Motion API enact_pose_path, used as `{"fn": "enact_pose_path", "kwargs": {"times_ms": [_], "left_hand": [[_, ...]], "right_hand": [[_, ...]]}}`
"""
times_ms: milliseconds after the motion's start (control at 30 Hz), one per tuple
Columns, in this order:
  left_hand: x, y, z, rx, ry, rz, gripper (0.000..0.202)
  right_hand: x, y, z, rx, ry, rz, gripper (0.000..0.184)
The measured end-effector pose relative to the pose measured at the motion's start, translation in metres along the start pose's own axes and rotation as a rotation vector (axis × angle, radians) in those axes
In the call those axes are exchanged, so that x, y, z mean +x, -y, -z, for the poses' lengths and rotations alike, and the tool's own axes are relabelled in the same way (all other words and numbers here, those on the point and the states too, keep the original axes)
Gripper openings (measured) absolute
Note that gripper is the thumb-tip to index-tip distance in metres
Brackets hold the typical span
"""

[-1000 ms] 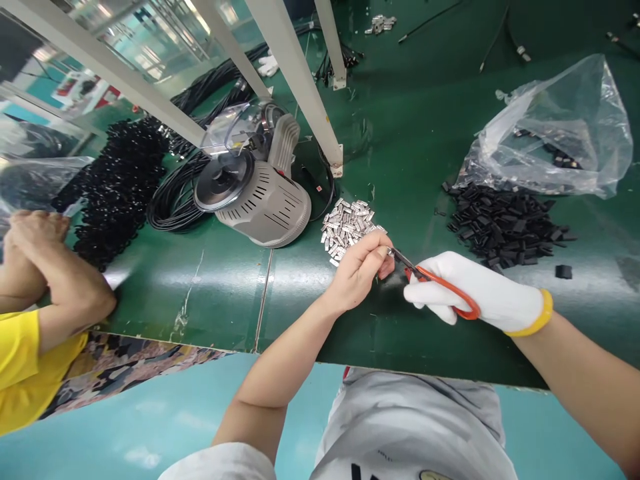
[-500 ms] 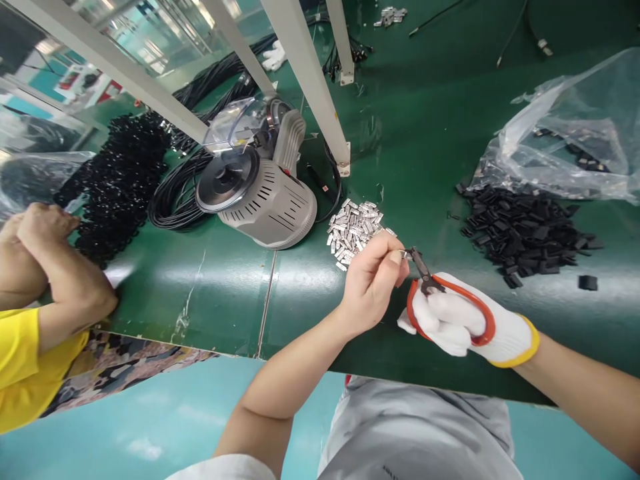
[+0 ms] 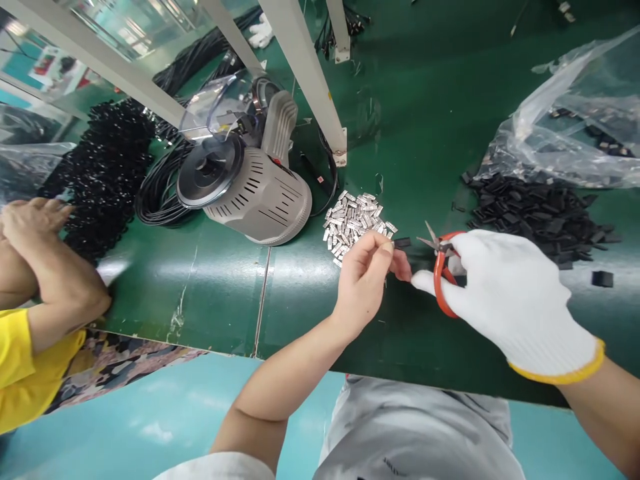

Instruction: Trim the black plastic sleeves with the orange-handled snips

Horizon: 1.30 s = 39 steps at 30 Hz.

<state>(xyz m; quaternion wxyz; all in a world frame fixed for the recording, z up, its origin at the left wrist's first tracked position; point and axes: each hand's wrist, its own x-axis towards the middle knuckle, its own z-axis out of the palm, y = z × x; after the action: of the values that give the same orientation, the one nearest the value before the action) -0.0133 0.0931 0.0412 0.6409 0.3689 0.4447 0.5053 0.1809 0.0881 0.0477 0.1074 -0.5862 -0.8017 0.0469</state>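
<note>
My bare left hand [image 3: 367, 277] is closed, pinching a small black plastic piece [image 3: 401, 243] that points to the right from the fingertips. Beneath and behind that hand lies a heap of small silver metal connector shells [image 3: 356, 217]. My right hand [image 3: 510, 297], in a white knit glove with a yellow cuff, is wrapped round pliers [image 3: 443, 260] with red handles. Their thin jaws are spread apart, just right of the black piece and not touching it. Another bit of black shows by the gloved fingers; whether it is held, I cannot tell.
A pile of black plastic caps [image 3: 537, 217] lies at right beside a clear plastic bag [image 3: 545, 113], with one loose cap [image 3: 602, 279]. A grey machine [image 3: 260, 193] and white posts [image 3: 313, 80] stand at left. Another person's arms [image 3: 55, 260] rest near black coiled cables [image 3: 160, 197].
The pliers have come away from my left fingertips and their jaws have opened. My gloved hand has turned over, back upward. A black piece now shows in my left fingers.
</note>
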Motion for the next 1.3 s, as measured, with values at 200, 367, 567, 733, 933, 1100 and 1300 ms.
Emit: {"fn": "enact_pose_path", "kwargs": {"times_ms": [200,367,567,733,933,1100,1300], "left_hand": [[0.003,0.006,0.000,-0.005,-0.056,0.036,0.019],[0.004,0.011,0.000,0.003,-0.063,0.045,0.022],[0.003,0.013,0.000,0.014,-0.067,0.043,0.019],[0.002,0.013,-0.002,0.041,-0.064,0.009,0.021],[0.002,0.015,-0.001,0.089,-0.058,0.010,0.024],[0.001,0.017,0.000,0.118,-0.051,0.024,0.026],[0.003,0.016,0.001,0.129,-0.049,-0.005,0.027]], "right_hand": [[0.004,0.004,-0.005,-0.111,-0.036,0.098,0.035],[0.002,0.002,-0.012,-0.160,0.001,0.061,0.029],[0.001,-0.002,-0.010,-0.155,0.046,0.037,0.027],[0.002,-0.003,-0.009,-0.147,0.046,0.021,0.027],[0.002,-0.002,-0.010,-0.147,0.063,0.014,0.027],[0.002,-0.004,-0.011,-0.137,0.051,0.019,0.028],[0.003,-0.003,-0.008,-0.104,0.077,0.014,0.026]]}}
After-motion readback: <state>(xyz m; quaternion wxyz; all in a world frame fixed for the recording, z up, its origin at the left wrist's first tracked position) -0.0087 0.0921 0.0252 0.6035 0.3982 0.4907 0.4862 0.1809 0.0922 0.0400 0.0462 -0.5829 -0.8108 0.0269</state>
